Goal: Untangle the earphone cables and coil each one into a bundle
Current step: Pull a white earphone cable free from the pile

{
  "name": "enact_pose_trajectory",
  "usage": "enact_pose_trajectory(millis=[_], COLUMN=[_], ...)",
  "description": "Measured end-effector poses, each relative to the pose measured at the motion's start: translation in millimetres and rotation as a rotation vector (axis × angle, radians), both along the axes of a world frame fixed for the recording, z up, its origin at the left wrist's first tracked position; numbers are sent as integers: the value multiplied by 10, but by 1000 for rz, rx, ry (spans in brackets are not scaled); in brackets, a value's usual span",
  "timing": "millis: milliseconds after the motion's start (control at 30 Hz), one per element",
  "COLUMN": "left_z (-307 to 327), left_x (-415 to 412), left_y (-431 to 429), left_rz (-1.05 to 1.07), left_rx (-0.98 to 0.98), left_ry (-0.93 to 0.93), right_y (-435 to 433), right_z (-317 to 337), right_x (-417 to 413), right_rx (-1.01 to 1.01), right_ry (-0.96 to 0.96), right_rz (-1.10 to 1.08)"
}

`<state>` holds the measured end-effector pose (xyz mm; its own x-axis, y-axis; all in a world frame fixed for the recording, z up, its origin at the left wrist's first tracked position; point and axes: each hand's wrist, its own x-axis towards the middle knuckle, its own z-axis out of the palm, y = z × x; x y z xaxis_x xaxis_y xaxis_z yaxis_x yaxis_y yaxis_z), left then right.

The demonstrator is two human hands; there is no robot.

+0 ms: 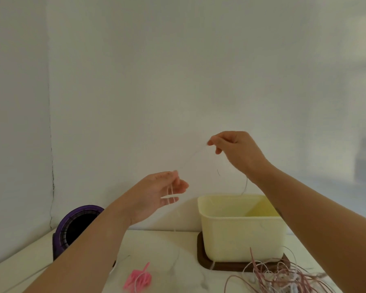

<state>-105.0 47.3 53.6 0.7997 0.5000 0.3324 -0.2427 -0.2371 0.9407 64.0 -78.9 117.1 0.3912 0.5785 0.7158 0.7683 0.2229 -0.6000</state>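
A thin white earphone cable (191, 156) stretches in the air between both raised hands. My right hand (235, 151) pinches its upper end between thumb and fingertips. My left hand (159, 193) is lower and to the left, with loops of the same cable lying over its curled fingers. Strands of it hang down to the table (167, 246), where a white earbud (204, 284) lies. A tangle of pink and white cables (283, 275) sits at the bottom right. A coiled pink bundle (137, 280) lies near the front edge.
A pale yellow plastic tub (241, 229) stands on a dark brown tray (205, 265) at the right back of the table. A purple round device (76, 227) stands at the left by the wall. A blurred bottle (364, 159) shows far right.
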Motion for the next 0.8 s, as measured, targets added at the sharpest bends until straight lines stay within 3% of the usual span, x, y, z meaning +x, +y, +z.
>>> enact_pose_trajectory(millis=[100, 167, 367, 567, 800], left_z=[27, 57, 55, 66, 189], left_x=[-39, -51, -124, -160, -152], left_y=[62, 104, 206, 201, 31], left_rz=[-11, 38, 90, -12, -130], left_rx=[-310, -410, -416, -445, -558], left_ry=[-228, -336, -387, -422, -445], right_y=[15, 38, 98, 155, 161], right_z=[-81, -183, -539, -847, -1002], right_x=[206, 328, 620, 870, 898], right_rx=[90, 59, -160, -448, -604], right_ry=[81, 81, 72, 62, -8], right_rz=[-138, -227, -359, -391, -478])
